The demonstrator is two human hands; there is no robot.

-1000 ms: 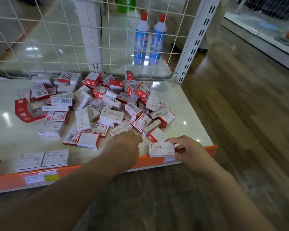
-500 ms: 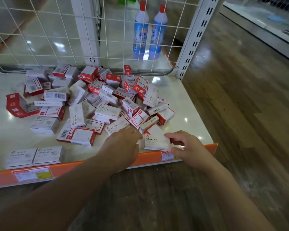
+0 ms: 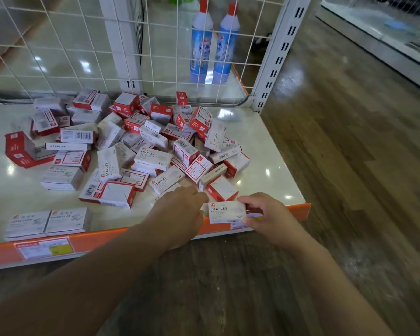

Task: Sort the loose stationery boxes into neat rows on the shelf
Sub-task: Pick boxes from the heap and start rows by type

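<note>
Right hand point(image 3: 268, 215) pinches white cardboard STAPLES box point(image 3: 227, 212) at shelf front | left hand point(image 3: 180, 214) knuckles-up beside it, fingertips hidden, grip unclear | pile of red-white boxes point(image 3: 141, 151) behind

We've got a messy heap of red-and-white stationery boxes point(image 3: 141, 151) on the white shelf point(image 3: 272, 166). Our right hand point(image 3: 269, 218) pinches a white STAPLES box point(image 3: 227, 212) by its right end at the orange front edge point(image 3: 298, 212). Our left hand point(image 3: 180, 214) reaches toward the pile's near side, fingers hidden. Two paper clips boxes point(image 3: 49, 223) sit side by side front-left, and two blue bottles point(image 3: 212, 44) stand behind the wire grid point(image 3: 58, 44).
</note>
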